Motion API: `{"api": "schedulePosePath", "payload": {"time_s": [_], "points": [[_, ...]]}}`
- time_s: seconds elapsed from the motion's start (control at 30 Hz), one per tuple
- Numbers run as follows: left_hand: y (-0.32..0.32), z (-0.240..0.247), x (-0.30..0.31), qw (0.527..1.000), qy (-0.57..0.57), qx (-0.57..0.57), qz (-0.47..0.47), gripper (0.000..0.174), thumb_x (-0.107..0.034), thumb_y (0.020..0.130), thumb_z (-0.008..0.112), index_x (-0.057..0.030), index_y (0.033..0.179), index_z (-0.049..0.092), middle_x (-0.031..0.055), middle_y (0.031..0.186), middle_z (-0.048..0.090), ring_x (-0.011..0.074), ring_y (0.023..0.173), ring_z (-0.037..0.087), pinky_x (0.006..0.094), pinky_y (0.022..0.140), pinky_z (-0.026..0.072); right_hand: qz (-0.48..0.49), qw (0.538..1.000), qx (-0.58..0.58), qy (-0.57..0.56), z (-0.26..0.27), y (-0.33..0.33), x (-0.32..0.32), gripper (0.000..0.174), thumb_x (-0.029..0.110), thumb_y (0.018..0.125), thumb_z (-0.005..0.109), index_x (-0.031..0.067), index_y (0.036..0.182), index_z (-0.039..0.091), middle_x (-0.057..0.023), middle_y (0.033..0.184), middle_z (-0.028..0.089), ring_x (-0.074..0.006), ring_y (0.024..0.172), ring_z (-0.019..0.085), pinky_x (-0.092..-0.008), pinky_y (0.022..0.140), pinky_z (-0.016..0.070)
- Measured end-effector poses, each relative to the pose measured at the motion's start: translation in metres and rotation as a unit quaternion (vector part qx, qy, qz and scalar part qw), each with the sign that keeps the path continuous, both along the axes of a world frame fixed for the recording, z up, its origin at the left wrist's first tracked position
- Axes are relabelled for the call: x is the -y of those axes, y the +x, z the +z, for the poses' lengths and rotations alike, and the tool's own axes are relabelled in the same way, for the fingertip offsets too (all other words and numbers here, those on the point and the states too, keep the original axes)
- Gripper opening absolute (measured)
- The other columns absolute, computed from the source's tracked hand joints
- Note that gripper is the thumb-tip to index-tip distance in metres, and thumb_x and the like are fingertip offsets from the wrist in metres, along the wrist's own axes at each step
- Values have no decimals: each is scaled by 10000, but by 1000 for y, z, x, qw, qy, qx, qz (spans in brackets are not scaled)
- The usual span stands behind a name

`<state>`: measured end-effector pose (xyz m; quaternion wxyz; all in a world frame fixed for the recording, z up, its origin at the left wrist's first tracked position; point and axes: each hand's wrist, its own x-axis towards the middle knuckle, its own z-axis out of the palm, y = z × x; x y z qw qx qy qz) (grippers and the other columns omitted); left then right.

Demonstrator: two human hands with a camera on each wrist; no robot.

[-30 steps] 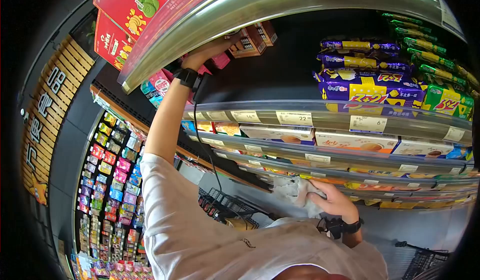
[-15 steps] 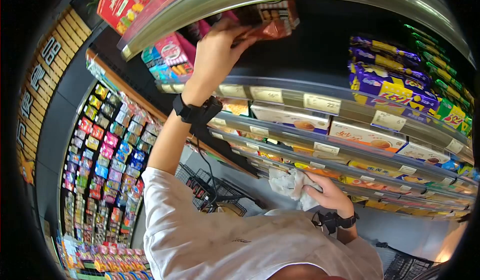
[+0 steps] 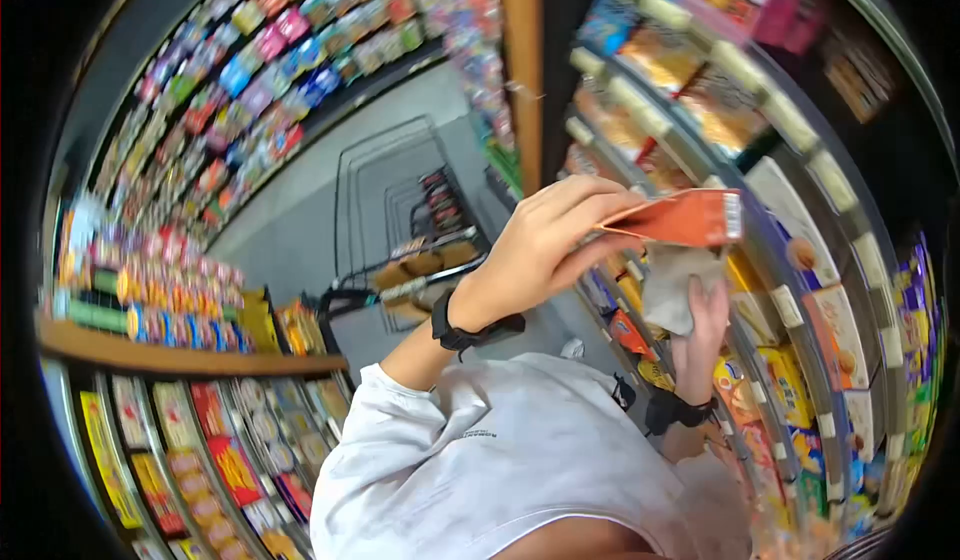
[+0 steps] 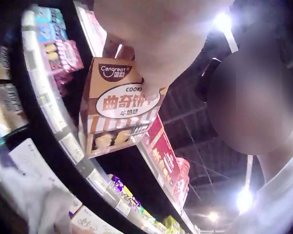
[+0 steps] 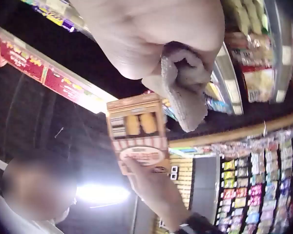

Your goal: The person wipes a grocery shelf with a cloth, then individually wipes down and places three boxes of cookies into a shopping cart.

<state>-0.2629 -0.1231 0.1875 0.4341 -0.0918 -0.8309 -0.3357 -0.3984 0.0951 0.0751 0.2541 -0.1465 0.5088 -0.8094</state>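
My left hand (image 3: 590,228) grips an orange-brown cookie box (image 3: 682,217) by one end and holds it out flat in front of my chest. In the left wrist view the cookie box (image 4: 113,111) shows its printed front below my palm. My right hand (image 3: 706,310) holds a crumpled grey cloth (image 3: 672,282) bunched in its fingers, pressed up against the underside of the box. The right wrist view shows the cloth (image 5: 184,87) bulging from my fist, with the box (image 5: 136,132) and my left hand (image 5: 149,183) just beyond it.
Curved snack shelves (image 3: 800,220) with price tags run along the right, close to both hands. A wire shopping cart (image 3: 400,215) stands on the grey aisle floor behind. More shelves of coloured packets (image 3: 180,290) fill the left side.
My left hand has pulled the cookie box down from the top shelf to chest height. My right hand rose with the cloth to meet it. The head view swung round.
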Motion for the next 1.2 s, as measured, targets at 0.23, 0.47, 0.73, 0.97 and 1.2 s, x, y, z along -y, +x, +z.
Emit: {"api": "schedulePosePath", "payload": {"time_s": [0.23,0.47,0.73,0.97,1.2], "points": [[182,-81,48,930,297,104,193,312,-77,961,677,30,1243,596,72,1143,644,134,1057,609,290,906,493,195,938,-246,145,-11,93,108,432,106,1035,530,-43,1439,497,-114,1332,612,-163,1178,567,-301,1015,441],[290,-96,78,866,446,32,224,272,-212,1010,653,5,1173,632,27,1004,687,60,889,622,228,789,514,420,840,-282,196,-5,177,159,425,136,1042,533,-59,1418,508,-135,1335,629,-159,1221,556,-297,1046,417],[331,-107,84,826,516,115,195,290,-242,990,688,16,1119,660,3,932,705,27,775,626,204,647,512,335,891,-253,172,8,202,175,405,160,1046,547,-57,1388,529,-88,1237,662,-117,1110,589,-272,969,459],[318,-112,85,817,447,88,355,290,-225,893,800,45,965,723,21,820,710,24,693,618,195,594,499,375,872,-253,186,-18,231,169,390,141,1053,517,-56,1389,525,-101,1272,648,-136,1162,566,-291,1015,436],[296,-109,70,870,444,154,150,424,-174,815,849,24,1162,707,83,1009,741,124,941,691,259,839,539,282,922,-173,199,-60,198,151,393,120,1037,523,-52,1390,526,-106,1277,649,-152,1170,579,-283,1008,441]]}}
